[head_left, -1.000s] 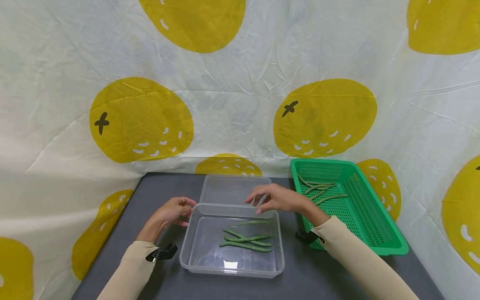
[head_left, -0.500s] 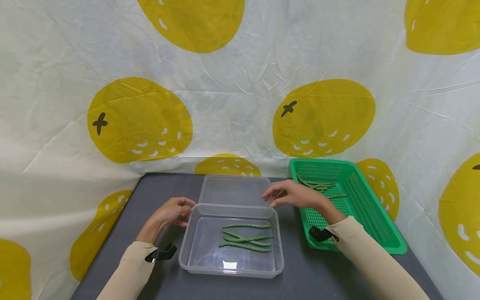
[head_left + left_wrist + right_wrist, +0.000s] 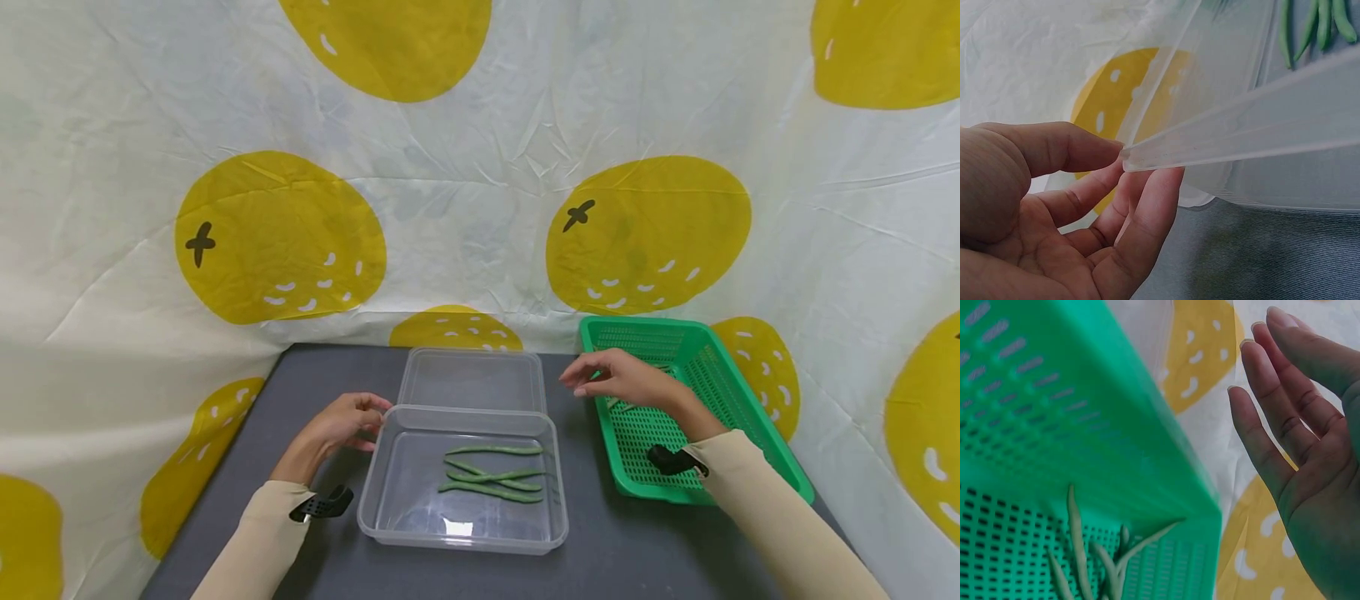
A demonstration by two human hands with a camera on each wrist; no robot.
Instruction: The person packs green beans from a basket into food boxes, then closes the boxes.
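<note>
A clear plastic container (image 3: 555, 492) stands on the dark table, with several green beans (image 3: 491, 493) lying crosswise on its floor. My left hand (image 3: 341, 422) pinches the rim at its far left corner; in the left wrist view, the thumb sits on top and the fingers (image 3: 1159, 209) are below. Over the left edge of a green basket (image 3: 757, 450) hovers my right hand (image 3: 630, 383), fingers relaxed and holding nothing. Inside the basket lie more green beans (image 3: 1077, 531), partly hidden by that hand in the head view.
A clear flat lid (image 3: 472, 379) lies behind the container. The grey table (image 3: 592, 550) ends at the back against a hanging white cloth (image 3: 465, 217) with yellow fruit prints. A dark strip of tabletop separates container and basket.
My right hand has moved right, from above the container's far rim to the basket's left edge. The far bean now lies still in the container. My left hand has stayed at the corner.
</note>
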